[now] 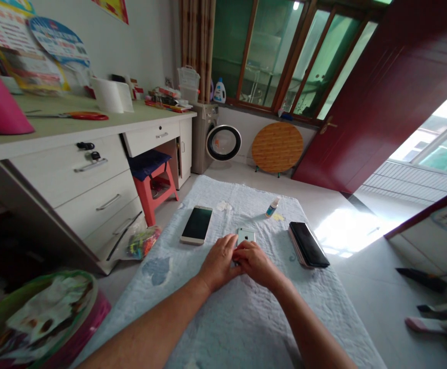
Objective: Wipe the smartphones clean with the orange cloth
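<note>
A silvery smartphone [247, 235] lies back up on the cloth-covered table [246, 318], its apple logo showing and its lower end hidden under my hands. My left hand [220, 259] grips it along the left edge. The fingers of my right hand [258, 262] are curled together over its lower part; whether something small is in them is hidden. To the left rests a larger gold-rimmed phone [197, 225], dark screen up. A small spray bottle [272, 207] stands beyond my hands, slightly right. On the right lies a stack of dark phones [310, 245].
A bin [88, 302] with crumpled tissue stands at the lower left. Beside the table's left side are a white desk [92, 179], a red stool [156, 187] and a plastic bag [142, 243]. A washing machine [204, 138] with its door open stands at the back.
</note>
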Demonstrator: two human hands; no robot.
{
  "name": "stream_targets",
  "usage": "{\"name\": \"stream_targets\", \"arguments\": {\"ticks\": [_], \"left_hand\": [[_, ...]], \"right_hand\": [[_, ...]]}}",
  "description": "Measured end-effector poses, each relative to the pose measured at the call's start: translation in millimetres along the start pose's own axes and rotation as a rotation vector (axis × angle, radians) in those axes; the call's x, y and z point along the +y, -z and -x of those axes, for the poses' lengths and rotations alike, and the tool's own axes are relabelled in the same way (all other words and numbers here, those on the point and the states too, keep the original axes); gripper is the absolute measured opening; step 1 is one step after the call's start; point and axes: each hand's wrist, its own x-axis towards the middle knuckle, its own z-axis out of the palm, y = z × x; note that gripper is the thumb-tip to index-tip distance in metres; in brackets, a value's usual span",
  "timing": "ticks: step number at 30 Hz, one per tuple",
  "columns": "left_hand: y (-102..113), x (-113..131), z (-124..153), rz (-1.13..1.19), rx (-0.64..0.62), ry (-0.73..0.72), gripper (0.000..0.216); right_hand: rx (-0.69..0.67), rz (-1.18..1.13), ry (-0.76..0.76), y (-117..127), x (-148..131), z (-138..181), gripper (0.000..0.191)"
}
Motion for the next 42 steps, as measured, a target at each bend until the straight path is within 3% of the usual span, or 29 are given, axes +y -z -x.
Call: {"name": "stream_targets", "arguments": {"ticks": [6,13,18,23,29,42], "left_hand": [[9,8,-2,-0.039,-0.036,-0.002,0.053],[1,3,0,-0.051,0.040,0.021,0.068],[5,9,1,-0.055,0.018,-0.008,0.047],[12,14,-1,-0.089,-0.074,-0.066,0.040],[12,12,-2,-0.110,-0.087,-0.063,0.036],[12,14,-1,-0.126,-0.066,-0.053,0.029]], "right_hand": [[0.088,0.019,-0.077,-1,21,-12,0.027],[0.090,0.006,-0.076,-1,25,-15,0.025],[0.128,0.061,-0.085,-3,29,-19,0.025],[0.195,0.131,-0.140,-1,43,-34,0.023],[0.272,0.154,-0.235,2,53,-42,0.024],[-0.007,0.023,-0.077,17,8,16,0.022]]}}
